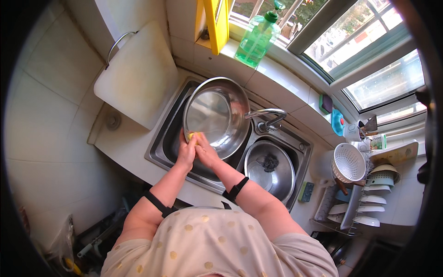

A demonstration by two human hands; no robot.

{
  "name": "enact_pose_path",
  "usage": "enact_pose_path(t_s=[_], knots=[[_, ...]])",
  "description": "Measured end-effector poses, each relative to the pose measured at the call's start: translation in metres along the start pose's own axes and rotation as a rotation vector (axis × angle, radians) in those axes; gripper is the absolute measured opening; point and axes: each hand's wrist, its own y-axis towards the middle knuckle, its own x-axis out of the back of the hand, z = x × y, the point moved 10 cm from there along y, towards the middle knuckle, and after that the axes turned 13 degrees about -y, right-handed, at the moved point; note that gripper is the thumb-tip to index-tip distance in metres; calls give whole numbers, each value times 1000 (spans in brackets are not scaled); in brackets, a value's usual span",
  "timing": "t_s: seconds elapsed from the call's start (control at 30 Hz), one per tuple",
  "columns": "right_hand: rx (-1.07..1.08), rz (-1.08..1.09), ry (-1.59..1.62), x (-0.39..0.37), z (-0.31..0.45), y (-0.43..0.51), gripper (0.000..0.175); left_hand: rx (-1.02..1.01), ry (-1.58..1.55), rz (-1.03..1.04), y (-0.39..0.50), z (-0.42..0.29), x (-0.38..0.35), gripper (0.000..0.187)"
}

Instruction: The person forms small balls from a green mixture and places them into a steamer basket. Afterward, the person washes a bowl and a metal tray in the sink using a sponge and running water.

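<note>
A large stainless steel basin (211, 104) is tilted over the left bowl of the double sink (162, 142). My left hand (187, 152) grips its near rim, the thumb on the outside. Right beside it, my right hand (205, 151) presses a yellow sponge or cloth (196, 135) against that same rim. Most of the yellow piece is hidden by my fingers. The chrome faucet (270, 114) reaches toward the basin's right edge. A second steel basin (254, 173) sits in the right bowl with a dark steel-wool scourer (270, 162) inside.
A white cutting board (138, 76) leans at the left. A green soap pump bottle (258, 41) stands on the windowsill. A green-and-dark sponge (306, 191) lies right of the sink, near a dish rack (353, 207) holding bowls and a white colander (349, 162).
</note>
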Motion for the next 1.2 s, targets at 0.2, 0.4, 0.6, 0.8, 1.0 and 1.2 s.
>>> enact_pose_path(t_s=[0.2,0.4,0.6,0.8,1.0,1.2], knots=[[430,104,-665,42,41,-34,48,70,2,-9,13,-50,24,46],[469,-45,-813,62,51,-41,29,-18,45,130,-2,-65,-3,43],[450,-14,-300,25,88,-35,52,200,-111,39,-23,13,8,28],[315,-53,-1257,74,-17,-37,53,307,-9,-25,-12,13,42,40],[-92,135,-551,7,-8,-28,62,142,-26,25,-5,24,11,44],[140,107,-864,30,5,-40,48,369,-91,-52,-13,29,38,39]])
